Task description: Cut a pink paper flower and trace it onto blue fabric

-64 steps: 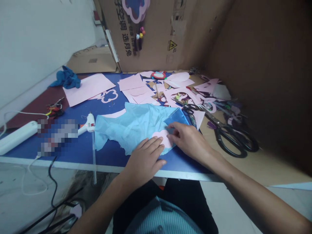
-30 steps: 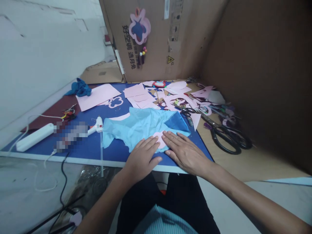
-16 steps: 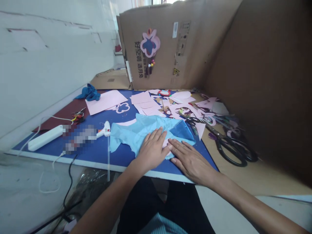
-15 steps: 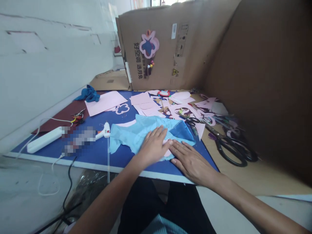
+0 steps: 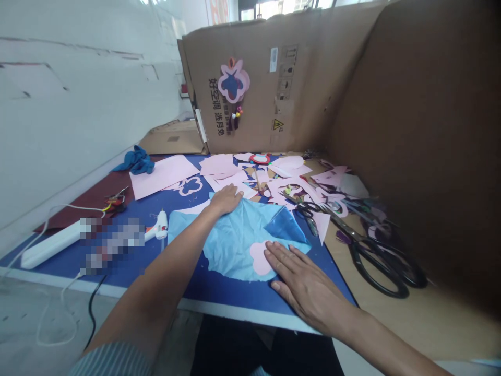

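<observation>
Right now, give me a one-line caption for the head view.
Left hand on the far edge of a crumpled blue sheet, right hand at a pink cutout on it.

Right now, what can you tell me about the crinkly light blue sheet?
The light blue sheet looks like thin, crinkled tissue or plastic, lying spread on the dark blue mat. A darker blue corner sits at its far right, a pink paper shape lies on it, and the left hand and right hand touch it.

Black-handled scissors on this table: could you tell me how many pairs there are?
2: a large steel pair on the wooden board, a smaller pair among pink paper scraps. Others may be hidden.
</observation>
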Available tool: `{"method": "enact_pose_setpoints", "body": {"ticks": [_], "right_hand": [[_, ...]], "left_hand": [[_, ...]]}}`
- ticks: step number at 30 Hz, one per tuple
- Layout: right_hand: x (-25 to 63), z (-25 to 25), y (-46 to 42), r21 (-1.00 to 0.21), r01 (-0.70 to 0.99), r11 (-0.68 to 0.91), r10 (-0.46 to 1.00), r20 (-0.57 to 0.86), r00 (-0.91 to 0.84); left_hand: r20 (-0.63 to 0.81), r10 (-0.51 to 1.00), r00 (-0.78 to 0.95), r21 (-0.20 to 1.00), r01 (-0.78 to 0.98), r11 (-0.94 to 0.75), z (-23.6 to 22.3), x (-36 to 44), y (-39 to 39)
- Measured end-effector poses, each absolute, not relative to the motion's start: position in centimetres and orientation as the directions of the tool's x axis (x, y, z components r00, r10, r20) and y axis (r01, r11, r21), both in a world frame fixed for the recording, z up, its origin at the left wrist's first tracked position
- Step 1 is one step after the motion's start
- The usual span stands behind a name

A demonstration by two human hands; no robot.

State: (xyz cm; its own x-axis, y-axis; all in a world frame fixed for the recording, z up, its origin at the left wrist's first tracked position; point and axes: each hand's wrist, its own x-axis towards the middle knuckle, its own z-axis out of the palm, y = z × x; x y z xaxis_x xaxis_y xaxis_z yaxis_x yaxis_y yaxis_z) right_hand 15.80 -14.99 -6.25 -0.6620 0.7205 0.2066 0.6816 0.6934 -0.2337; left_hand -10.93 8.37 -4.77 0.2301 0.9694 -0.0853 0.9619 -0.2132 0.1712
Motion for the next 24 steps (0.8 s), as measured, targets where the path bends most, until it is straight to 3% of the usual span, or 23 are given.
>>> {"method": "enact_pose_setpoints", "body": {"ticks": [10, 16, 19, 24], "right_hand": [[15.6, -5.9, -14.9, -0.202, 0.699, 0.686, 0.728, 0.219, -0.650], [15.5, -5.8, -14.8, -0.178, 0.701, 0.690, 0.723, 0.209, -0.658], [15.5, -5.8, -14.7, -0.199, 0.697, 0.689, 0.725, 0.198, -0.660], [15.5, -5.8, -14.2, -0.260, 0.687, 0.679, 0.734, 0.196, -0.651]], "left_hand": [[-0.092, 0.993, 0.075, 0.048, 0.996, -0.070, -3.5, -10.7, 13.0], [-0.166, 0.888, 0.429, 0.113, 0.903, -0.415, -3.6, -6.7, 12.7], [-0.207, 0.876, 0.435, 0.123, 0.900, -0.418, -4.3, -5.4, 13.6], [-0.156, 0.911, 0.383, 0.133, 0.922, -0.365, -4.9, -5.4, 16.8]]}}
